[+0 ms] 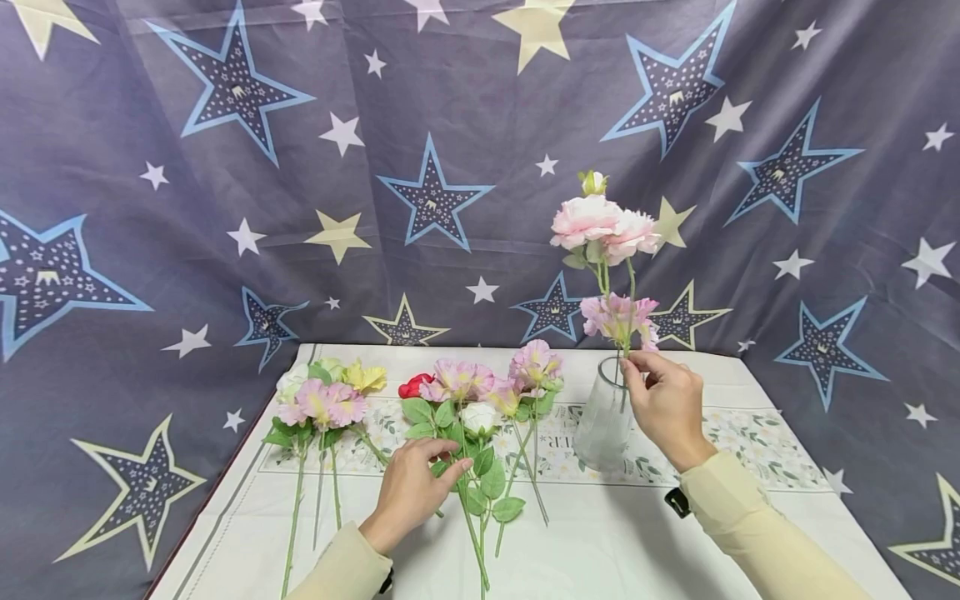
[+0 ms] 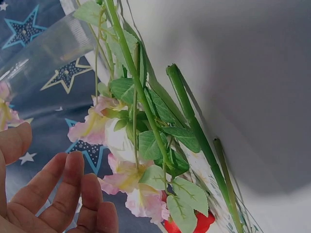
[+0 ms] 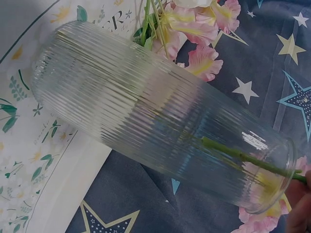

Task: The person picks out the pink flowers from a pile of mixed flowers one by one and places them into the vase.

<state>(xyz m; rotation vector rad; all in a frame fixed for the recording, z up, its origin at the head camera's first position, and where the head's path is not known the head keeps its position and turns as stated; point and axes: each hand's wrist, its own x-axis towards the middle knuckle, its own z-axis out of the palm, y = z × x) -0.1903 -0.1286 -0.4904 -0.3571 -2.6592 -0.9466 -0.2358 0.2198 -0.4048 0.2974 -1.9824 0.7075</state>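
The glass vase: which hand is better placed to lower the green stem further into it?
Probably the right: the right grip pinches the green stem, its lower end inside the glass vase. The left grip looks empty, near other flowers.

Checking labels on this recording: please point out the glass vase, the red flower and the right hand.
Glass vase (image 3: pixel 158 114): right wrist view, on its ribbed side.
Red flower (image 1: pixel 414 386): head view, on its petals.
Right hand (image 1: pixel 670 407): head view, on its back.

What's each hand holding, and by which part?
The right hand pinches the pale pink flower by its green stem, just outside the vase. The left hand holds nothing.
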